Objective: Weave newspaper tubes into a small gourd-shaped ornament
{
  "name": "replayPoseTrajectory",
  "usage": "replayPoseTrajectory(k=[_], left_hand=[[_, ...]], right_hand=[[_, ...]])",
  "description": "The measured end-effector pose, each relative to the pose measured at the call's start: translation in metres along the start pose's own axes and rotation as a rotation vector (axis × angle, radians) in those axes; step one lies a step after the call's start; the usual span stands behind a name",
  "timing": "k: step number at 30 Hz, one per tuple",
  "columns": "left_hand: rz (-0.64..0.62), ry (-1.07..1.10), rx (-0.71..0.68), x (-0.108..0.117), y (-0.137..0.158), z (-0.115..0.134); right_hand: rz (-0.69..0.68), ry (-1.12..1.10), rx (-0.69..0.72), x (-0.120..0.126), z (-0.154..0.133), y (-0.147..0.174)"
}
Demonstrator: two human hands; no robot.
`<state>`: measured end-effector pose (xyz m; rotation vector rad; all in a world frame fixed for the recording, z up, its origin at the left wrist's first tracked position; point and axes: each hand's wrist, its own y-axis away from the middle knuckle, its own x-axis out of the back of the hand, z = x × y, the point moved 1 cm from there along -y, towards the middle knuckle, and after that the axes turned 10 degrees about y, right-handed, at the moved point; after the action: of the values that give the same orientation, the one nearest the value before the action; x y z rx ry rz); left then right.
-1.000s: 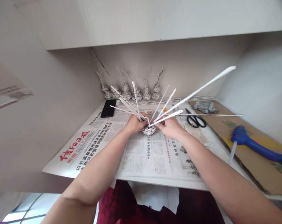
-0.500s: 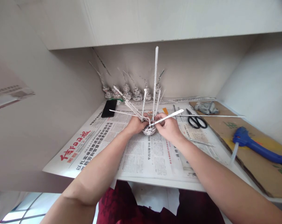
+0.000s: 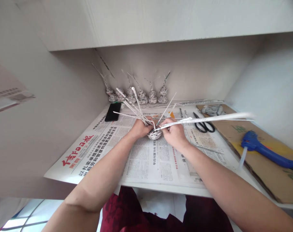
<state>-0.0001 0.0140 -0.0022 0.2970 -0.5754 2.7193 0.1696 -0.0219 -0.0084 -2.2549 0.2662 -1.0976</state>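
Observation:
A small round base woven from rolled newspaper [image 3: 154, 134] sits on the newspaper sheet between my hands, with several paper sticks fanning up out of it. My left hand [image 3: 143, 127] is closed on the left side of the weave, fingers pinched at the foot of the sticks. On the other side, my right hand [image 3: 172, 130] pinches a long paper stick [image 3: 209, 118] near the weave. That stick points right, and its far end is blurred by motion. Parts of the weave are hidden behind my fingers.
Several gourd-shaped paper weaves [image 3: 152, 96] stand along the back wall. A black phone [image 3: 113, 112] lies at the left. To the right are black-handled scissors [image 3: 204, 125], and a blue glue gun [image 3: 267, 151] on a cardboard sheet [image 3: 236, 138]. A shelf panel [image 3: 161, 22] overhangs the table.
The long stick that stood upright now leans right, lying low over the scissors. Thinner sticks behind it have tilted right, and one on the left has swung left. Both hands stay at the weave.

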Motion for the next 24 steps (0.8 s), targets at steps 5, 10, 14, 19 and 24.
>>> replayPoseTrajectory(k=[5,10,14,19,24], left_hand=[[0.028,-0.034,-0.011,0.002,0.000,-0.001],[-0.010,-0.021,-0.020,0.000,-0.001,-0.001],[-0.042,-0.053,0.000,-0.001,0.000,-0.002],[-0.015,-0.059,0.004,-0.002,0.002,-0.002],[-0.024,-0.039,-0.003,-0.004,0.002,-0.001]], right_hand=[[-0.023,0.004,0.059,0.005,-0.002,-0.001],[-0.124,-0.046,0.054,0.009,-0.004,-0.003],[-0.212,-0.169,-0.146,0.003,0.004,-0.004],[-0.414,-0.510,-0.526,0.000,0.010,-0.007],[-0.502,-0.630,-0.653,0.008,0.006,-0.010]])
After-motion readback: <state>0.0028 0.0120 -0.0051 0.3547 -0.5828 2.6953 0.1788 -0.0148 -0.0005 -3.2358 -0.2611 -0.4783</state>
